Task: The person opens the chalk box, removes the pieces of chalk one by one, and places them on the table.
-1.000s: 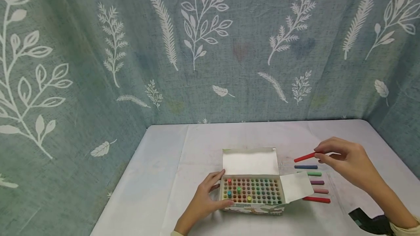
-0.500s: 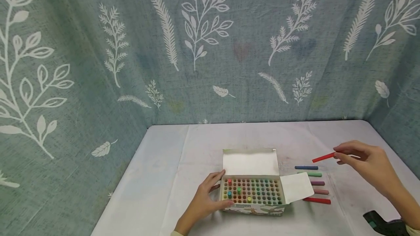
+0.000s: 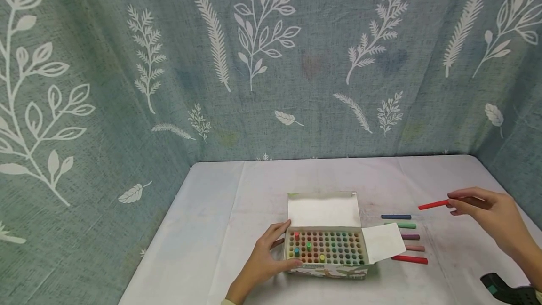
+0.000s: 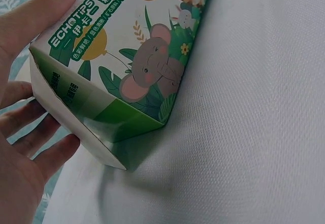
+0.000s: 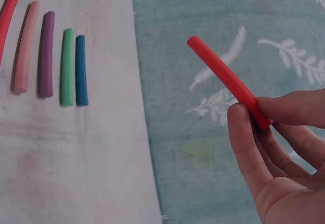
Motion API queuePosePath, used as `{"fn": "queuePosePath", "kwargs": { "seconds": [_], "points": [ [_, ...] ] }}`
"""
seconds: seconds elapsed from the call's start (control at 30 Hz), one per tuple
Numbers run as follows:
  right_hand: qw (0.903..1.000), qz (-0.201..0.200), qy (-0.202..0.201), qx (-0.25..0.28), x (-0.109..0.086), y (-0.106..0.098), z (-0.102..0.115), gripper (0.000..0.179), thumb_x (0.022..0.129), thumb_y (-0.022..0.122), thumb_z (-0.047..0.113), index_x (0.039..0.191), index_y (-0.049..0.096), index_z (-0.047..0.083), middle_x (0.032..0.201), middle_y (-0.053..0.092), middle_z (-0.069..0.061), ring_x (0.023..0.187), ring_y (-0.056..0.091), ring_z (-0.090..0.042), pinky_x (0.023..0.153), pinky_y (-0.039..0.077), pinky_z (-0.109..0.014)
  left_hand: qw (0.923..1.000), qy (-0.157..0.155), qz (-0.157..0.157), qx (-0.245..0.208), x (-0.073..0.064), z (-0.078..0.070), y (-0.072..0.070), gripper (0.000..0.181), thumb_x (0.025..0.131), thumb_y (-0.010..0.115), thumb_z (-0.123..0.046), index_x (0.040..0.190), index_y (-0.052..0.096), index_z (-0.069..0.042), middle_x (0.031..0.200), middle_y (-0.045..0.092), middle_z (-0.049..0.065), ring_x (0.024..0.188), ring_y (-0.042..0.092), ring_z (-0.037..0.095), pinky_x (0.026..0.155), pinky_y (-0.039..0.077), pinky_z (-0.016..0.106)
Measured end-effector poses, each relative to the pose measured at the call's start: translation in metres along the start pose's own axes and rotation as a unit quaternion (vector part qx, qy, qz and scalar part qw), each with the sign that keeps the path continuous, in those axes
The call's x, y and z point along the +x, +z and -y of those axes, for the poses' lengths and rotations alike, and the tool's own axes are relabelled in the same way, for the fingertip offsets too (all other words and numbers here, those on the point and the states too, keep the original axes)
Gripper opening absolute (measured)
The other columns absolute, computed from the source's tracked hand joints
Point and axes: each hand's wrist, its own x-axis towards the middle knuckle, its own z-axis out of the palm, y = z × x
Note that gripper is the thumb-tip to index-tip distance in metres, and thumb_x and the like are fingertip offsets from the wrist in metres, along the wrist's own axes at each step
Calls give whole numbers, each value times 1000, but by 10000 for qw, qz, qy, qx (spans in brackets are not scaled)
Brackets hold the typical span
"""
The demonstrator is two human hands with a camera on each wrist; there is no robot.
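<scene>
My right hand (image 3: 493, 211) pinches a red chalk stick (image 3: 433, 204) by one end between thumb and fingertips, to the right of the chalk row. In the right wrist view, the held chalk (image 5: 223, 74) points up and left. My left hand (image 3: 263, 258) grips the left end of the chalk box (image 3: 326, 271), thumb at the front edge. The left wrist view shows its printed side (image 4: 157, 64) with an elephant, and the fingers beside an open end flap (image 4: 84, 125). A perforated insert in the box has several chalks standing in its holes, among them a green chalk (image 3: 308, 246).
Right of the box lies a row of chalks: blue (image 3: 395, 217), green (image 3: 407, 226), purple (image 3: 410, 237), pink (image 3: 415, 248) and red (image 3: 410, 260). The raised lid (image 3: 323, 209) and right flap (image 3: 383, 243) stick out from the box. A patterned curtain (image 3: 313, 107) hangs behind the table.
My right hand has moved to the right and slightly toward me, carrying the red chalk away from the row. The left hand and the box have stayed in place.
</scene>
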Motion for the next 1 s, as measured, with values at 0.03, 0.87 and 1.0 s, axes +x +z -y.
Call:
{"fn": "queuePosePath", "kwargs": {
  "seconds": [0.03,0.87,1.0],
  "points": [
    [10000,7,68,14,0,0,-2,32,86,57,21,107,56,-4,83,58,18,65,61,-5,56,50,-12,10000,8,4,2,0,0,0,78,70,75,-22,135,34,-8,125,40,10,117,39,30,90,44,42],
    [9914,369,1243,202,9,11,-79,39,88,53,22,111,53,-10,83,64,2,67,61,-3,57,53,-20,10000,-24,-17,0,-1,0,0,78,70,75,-23,135,34,-8,125,40,10,117,39,28,91,44,40],
    [9868,408,1567,-70,17,16,-124,44,87,54,31,113,54,-5,90,65,-10,68,58,2,55,51,-19,10000,-32,1,-33,-1,-1,-1,77,71,74,-22,135,34,-8,125,40,10,117,39,29,91,43,41]
  ]
}}
